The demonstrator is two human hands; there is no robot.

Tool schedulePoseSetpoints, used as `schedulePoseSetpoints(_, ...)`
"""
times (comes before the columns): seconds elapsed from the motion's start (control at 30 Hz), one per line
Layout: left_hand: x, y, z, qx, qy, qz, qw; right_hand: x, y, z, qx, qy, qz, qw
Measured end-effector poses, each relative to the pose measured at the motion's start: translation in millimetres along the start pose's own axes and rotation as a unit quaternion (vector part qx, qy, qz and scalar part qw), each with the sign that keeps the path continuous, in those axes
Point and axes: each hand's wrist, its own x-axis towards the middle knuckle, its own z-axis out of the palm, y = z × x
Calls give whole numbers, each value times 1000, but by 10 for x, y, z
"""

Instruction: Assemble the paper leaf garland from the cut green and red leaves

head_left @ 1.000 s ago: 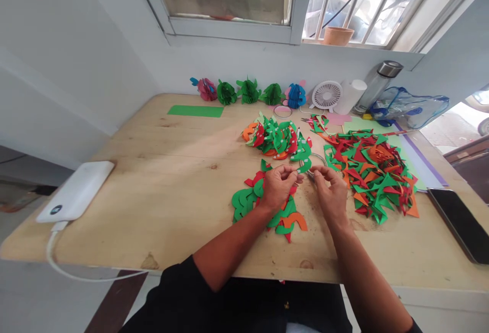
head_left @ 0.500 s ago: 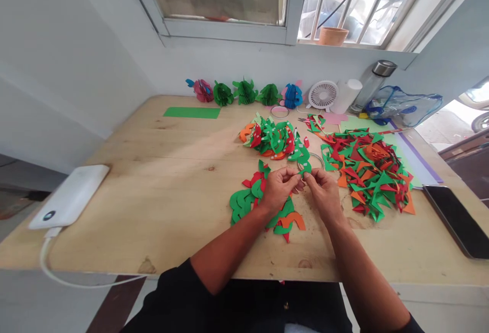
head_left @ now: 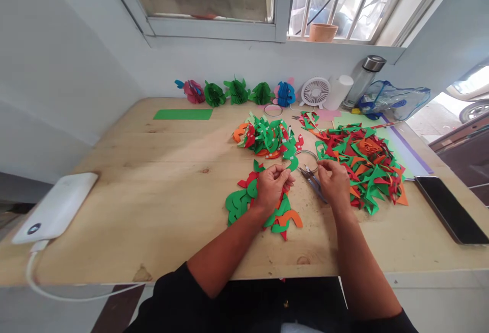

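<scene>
My left hand (head_left: 272,186) is closed in a pinch at the edge of a curved green paper piece (head_left: 293,163). Below and beside it lies a loose heap of green, red and orange paper cutouts (head_left: 237,204), partly hidden by the hand. My right hand (head_left: 334,184) is apart from the left, thumb and fingers pressed together; whatever is between them is too small to make out. Just left of it lie small pliers (head_left: 314,184) with grey-blue handles, partly covered by the hand. A thin ring (head_left: 306,161) lies behind the pliers.
A pile of cutouts with small white patches (head_left: 269,137) sits beyond my hands. Paper scraps (head_left: 367,162) heap at the right, near a phone (head_left: 451,208). Paper figures (head_left: 237,91), a small fan (head_left: 316,92) and a bottle (head_left: 364,81) line the wall. A power bank (head_left: 57,205) is left.
My hands have parted: the right moved away to the right from the green paper piece. The pliers now show between them. The view has shifted slightly right.
</scene>
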Motion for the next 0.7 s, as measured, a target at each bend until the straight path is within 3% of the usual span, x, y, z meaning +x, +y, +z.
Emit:
schedulePoseSetpoints(0.23, 13, -57, 4, -6, -17, -8, 1000, -67, 21, 164, -155, -23, -81, 984)
schedulePoseSetpoints(0.7, 17, -86, 0, -1, -22, -6, 1000, -58, 32, 217, -157, -32, -98, 982)
